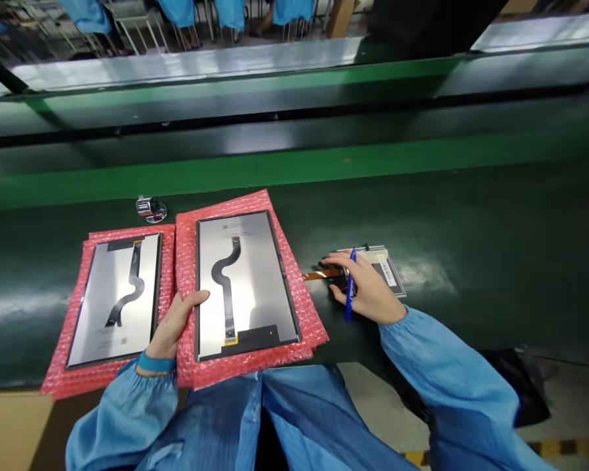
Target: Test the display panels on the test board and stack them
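My left hand (pixel 177 320) grips the left edge of a display panel (pixel 255 281), thumb on top, together with the pink bubble wrap (pixel 186 245) under it. A black ribbon cable (pixel 220 275) curves across the panel's silver back. My right hand (pixel 370 288) has a blue pen (pixel 350 288) tucked between its fingers. Those fingers curl over the near side of a smaller flat part (pixel 390 271) with a white label; whether they touch it I cannot tell. An orange flex cable (pixel 319 275) runs leftward from there, its left end at the bubble wrap.
At the left, a second display panel (pixel 103 301) lies on pink bubble wrap (pixel 61 366). A small chrome fitting (pixel 151 208) stands behind it on the dark green bench (pixel 495 248). A conveyor-like strip (pixel 294 137) runs along the back. Blue-covered chairs (pixel 230 13) are beyond.
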{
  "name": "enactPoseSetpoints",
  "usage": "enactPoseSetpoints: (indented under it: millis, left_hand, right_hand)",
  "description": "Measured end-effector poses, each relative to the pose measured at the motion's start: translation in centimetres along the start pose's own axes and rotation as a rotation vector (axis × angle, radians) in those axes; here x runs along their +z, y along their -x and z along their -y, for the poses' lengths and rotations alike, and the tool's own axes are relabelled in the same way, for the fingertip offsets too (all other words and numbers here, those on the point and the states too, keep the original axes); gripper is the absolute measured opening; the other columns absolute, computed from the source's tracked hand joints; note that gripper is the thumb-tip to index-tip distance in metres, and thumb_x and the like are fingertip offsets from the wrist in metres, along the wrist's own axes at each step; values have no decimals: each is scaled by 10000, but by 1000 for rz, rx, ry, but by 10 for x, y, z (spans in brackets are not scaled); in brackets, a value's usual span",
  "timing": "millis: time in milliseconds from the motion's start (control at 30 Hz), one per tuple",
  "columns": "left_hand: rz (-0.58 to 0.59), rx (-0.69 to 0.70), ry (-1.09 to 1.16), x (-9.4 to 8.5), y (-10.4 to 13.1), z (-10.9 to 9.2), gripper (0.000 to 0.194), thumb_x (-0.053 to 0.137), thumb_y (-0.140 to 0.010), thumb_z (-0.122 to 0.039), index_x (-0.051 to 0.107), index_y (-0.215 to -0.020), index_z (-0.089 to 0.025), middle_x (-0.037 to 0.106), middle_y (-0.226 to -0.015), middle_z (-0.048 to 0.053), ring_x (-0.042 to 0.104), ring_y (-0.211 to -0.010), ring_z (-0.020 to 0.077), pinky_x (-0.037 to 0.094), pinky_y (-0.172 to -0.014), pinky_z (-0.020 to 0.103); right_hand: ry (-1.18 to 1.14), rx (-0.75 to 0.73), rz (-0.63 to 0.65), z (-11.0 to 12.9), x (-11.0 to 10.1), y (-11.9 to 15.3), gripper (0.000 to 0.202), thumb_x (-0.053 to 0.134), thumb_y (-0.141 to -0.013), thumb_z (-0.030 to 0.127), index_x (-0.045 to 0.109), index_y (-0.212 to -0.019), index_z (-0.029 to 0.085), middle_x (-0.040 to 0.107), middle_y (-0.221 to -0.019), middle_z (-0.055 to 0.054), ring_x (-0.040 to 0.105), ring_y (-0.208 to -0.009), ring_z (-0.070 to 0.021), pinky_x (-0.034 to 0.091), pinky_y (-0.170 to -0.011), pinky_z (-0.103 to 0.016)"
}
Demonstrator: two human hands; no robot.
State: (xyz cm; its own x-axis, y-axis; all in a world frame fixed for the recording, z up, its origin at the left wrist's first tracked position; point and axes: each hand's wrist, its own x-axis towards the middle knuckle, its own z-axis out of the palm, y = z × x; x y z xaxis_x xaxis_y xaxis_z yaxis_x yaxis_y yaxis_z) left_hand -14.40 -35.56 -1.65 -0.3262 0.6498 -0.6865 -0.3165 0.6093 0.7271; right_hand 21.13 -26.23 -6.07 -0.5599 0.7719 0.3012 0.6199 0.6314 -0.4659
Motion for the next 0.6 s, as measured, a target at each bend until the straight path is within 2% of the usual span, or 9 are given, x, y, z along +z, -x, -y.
enactPoseSetpoints:
  millis: [100, 167, 267, 367, 467, 600]
  left_hand:
    - [12, -35, 48, 3, -2, -1, 519, 813, -565, -273, 636, -1040, -165, 744, -794, 38, 738, -759, 268, 611, -645, 355]
    - [13, -66, 56, 1, -2, -1, 499, 827, -558, -270, 636, -1006, -161, 743, -788, 39, 733, -731, 261, 607, -637, 353]
    - [-38, -80, 55, -5, 0, -1, 476, 829, -560, -281, 638, -977, -155, 740, -767, 39, 726, -700, 256, 601, -619, 349]
    - [-53, -55, 36, -4, 1, -2, 480, 828, -562, -293, 642, -980, -145, 734, -746, 42, 722, -689, 265, 597, -606, 351]
    - [2, -6, -15, 9, 0, -4, 518, 842, -568, -309, 630, -1016, -160, 743, -805, 47, 719, -703, 268, 596, -609, 356]
    - [75, 90, -164, 24, -8, -12, 492, 857, -597, -395, 633, -992, -205, 745, -968, 40, 708, -865, 261, 593, -716, 338]
  right_hand:
    - [-87, 4, 65, 10, 8, -16, 436, 502, -852, 155, 510, -1277, 251, 685, -1015, -77, 633, -991, -276, 515, -911, -460]
    - [-272, 74, 56, 11, 12, -24, 413, 460, -867, 156, 513, -1263, 259, 672, -948, -55, 644, -871, -237, 527, -836, -416]
    - [-692, 268, -78, 7, 14, -30, 353, 483, -915, 271, 496, -1267, 271, 628, -890, -25, 562, -628, -156, 507, -664, -334]
    - [-973, 451, -256, 2, 10, -35, 353, 576, -893, 366, 511, -1230, 285, 567, -783, 20, 399, -497, -104, 466, -599, -300]
    - [-1055, 523, -328, 2, 5, -38, 348, 601, -870, 385, 519, -1188, 273, 501, -698, 54, 288, -453, -86, 441, -559, -282]
    - [-991, 458, -339, 7, 4, -41, 338, 593, -871, 402, 515, -1152, 233, 536, -670, 51, 332, -458, -86, 376, -496, -253]
